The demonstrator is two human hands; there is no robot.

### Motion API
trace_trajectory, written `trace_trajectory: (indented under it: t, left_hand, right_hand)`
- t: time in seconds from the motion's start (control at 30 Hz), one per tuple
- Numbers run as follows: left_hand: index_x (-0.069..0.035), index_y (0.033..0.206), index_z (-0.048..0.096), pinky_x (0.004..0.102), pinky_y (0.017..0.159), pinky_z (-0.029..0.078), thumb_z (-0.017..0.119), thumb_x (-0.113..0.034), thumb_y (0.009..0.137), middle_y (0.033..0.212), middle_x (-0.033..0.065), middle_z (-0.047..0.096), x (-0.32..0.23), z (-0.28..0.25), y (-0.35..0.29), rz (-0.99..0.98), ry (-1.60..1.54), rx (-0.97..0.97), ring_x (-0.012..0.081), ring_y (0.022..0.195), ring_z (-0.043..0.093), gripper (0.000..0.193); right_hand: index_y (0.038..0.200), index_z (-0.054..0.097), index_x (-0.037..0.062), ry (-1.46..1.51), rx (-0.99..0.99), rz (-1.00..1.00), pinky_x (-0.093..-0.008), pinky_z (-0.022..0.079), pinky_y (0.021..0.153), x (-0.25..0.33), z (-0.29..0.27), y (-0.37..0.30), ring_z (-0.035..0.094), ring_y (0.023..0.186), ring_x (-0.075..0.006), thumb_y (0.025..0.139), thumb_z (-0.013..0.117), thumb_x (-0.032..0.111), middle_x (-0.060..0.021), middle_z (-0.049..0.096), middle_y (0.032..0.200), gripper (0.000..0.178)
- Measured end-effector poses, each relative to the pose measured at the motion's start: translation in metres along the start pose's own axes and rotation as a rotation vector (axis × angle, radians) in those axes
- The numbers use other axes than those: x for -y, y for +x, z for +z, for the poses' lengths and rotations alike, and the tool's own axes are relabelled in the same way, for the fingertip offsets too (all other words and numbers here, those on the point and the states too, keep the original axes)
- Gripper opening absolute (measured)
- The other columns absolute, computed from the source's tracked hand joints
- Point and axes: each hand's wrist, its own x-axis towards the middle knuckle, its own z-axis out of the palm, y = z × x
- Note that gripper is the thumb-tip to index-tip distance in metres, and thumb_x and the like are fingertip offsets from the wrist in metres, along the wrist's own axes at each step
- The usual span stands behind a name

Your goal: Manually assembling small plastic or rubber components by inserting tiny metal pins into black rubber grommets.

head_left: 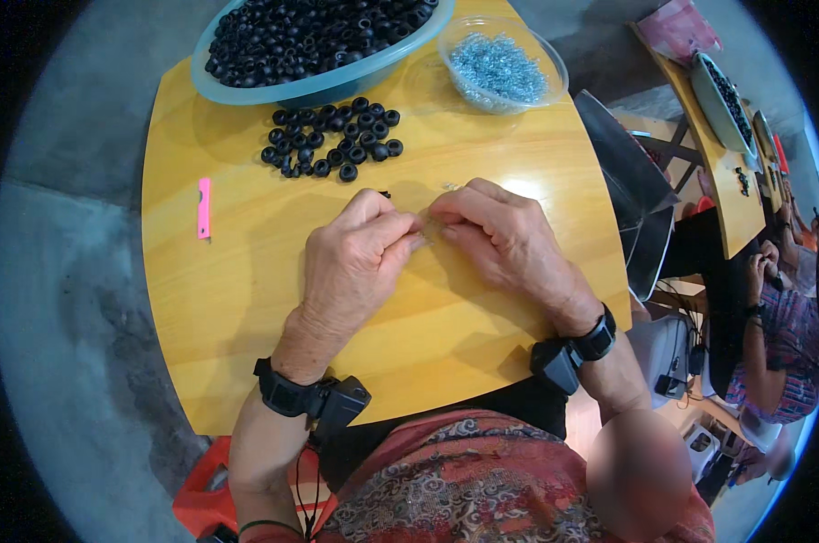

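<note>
Over the middle of the yellow table (409,348), my left hand (351,253) and my right hand (514,235) meet fingertip to fingertip. Both are closed in a pinch, around something too small to make out. A tiny black bit (386,194) shows just beyond the left knuckles. Beside the right fingers is a small clear piece (450,186). Farther off lies a loose group of round black parts (333,138) with holes in them.
A large light-blue basin (212,90) full of similar black parts stands at the far left. To its right is a clear plastic bowl (554,88) of small bluish, shiny pieces. A pink utility knife (204,206) lies at left. Another person (776,348) sits at a second table (731,195) on the right.
</note>
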Motion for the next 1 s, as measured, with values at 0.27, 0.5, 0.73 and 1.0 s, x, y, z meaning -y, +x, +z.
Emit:
trace_trajectory:
  t: [0.27, 0.5, 0.73, 1.0]
  left_hand:
    - [-0.009, 0.08, 0.066, 0.0338, 0.054, 0.048, 0.071, -0.01, 0.072, 0.075, 0.0048, 0.056, -0.001, -0.001, -0.001, -0.022, 0.031, 0.058, 0.0232, 0.063, 0.06, 0.01]
    - [-0.009, 0.082, 0.066, 0.0347, 0.053, 0.048, 0.069, -0.009, 0.072, 0.076, 0.0047, 0.055, -0.001, -0.001, -0.004, 0.018, -0.008, 0.062, 0.0237, 0.063, 0.059, 0.01]
    - [-0.007, 0.08, 0.065, 0.0362, 0.054, 0.048, 0.068, -0.009, 0.073, 0.075, 0.0061, 0.054, -0.003, -0.001, -0.003, 0.071, 0.055, 0.085, 0.0261, 0.063, 0.059, 0.007]
    - [-0.001, 0.078, 0.064, 0.0287, 0.055, 0.045, 0.068, -0.004, 0.073, 0.07, 0.0072, 0.058, 0.0, -0.001, -0.001, -0.119, -0.125, -0.022, 0.0185, 0.062, 0.058, 0.007]
  right_hand:
    - [0.083, 0.055, 0.0055, -0.129, -0.028, 0.007, -0.0399, 0.048, 0.053, 0.001, 0.009, 0.002, 0.057, 0.062, -0.0319, 0.077, 0.06, 0.003, -0.0106, 0.052, 0.072, 0.008]
    - [0.082, 0.054, 0.0053, -0.192, -0.094, -0.009, -0.0399, 0.048, 0.052, 0.003, 0.009, 0.0, 0.057, 0.061, -0.0322, 0.077, 0.06, 0.004, -0.0103, 0.052, 0.072, 0.008]
    - [0.082, 0.057, 0.007, -0.218, -0.035, -0.06, -0.0383, 0.048, 0.051, 0.001, 0.012, 0.0, 0.058, 0.061, -0.0299, 0.076, 0.059, 0.004, -0.0089, 0.053, 0.072, 0.007]
    - [0.086, 0.059, 0.0066, -0.247, -0.147, -0.006, -0.0377, 0.049, 0.054, 0.004, 0.007, -0.002, 0.06, 0.064, -0.0299, 0.074, 0.062, 0.003, -0.0092, 0.055, 0.074, 0.013]
